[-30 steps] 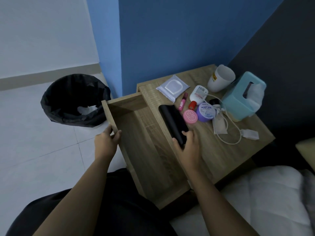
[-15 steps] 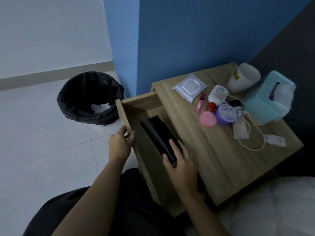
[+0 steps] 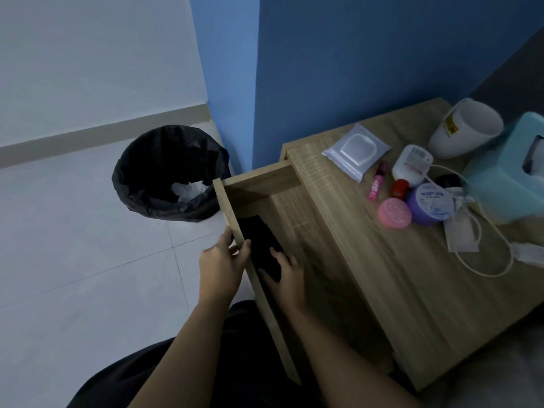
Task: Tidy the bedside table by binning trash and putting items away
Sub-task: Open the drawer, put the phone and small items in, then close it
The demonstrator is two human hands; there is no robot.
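The wooden bedside table [image 3: 391, 284] has its drawer [image 3: 228, 201] pulled out to the left. My left hand [image 3: 220, 266] grips the drawer's front panel. Inside the drawer my right hand [image 3: 287, 275] rests on the near end of a long black case [image 3: 259, 245], which lies against the front wall. On the tabletop stand a wipes pack [image 3: 354, 148], a pink lip balm [image 3: 377, 184], a white bottle with a red cap [image 3: 412, 166], a pink tin [image 3: 394, 214] and a purple jar [image 3: 431, 206].
A bin lined with a black bag [image 3: 167, 178] stands on the tiled floor left of the drawer, white paper inside. A white cup [image 3: 468, 128], a teal tissue box [image 3: 512, 172] and a white cable with charger [image 3: 485, 260] occupy the table's right side. Blue wall behind.
My right hand has carried the black case off the tabletop and down into the open drawer, toward its front wall. My left hand has stayed on the drawer's front panel.
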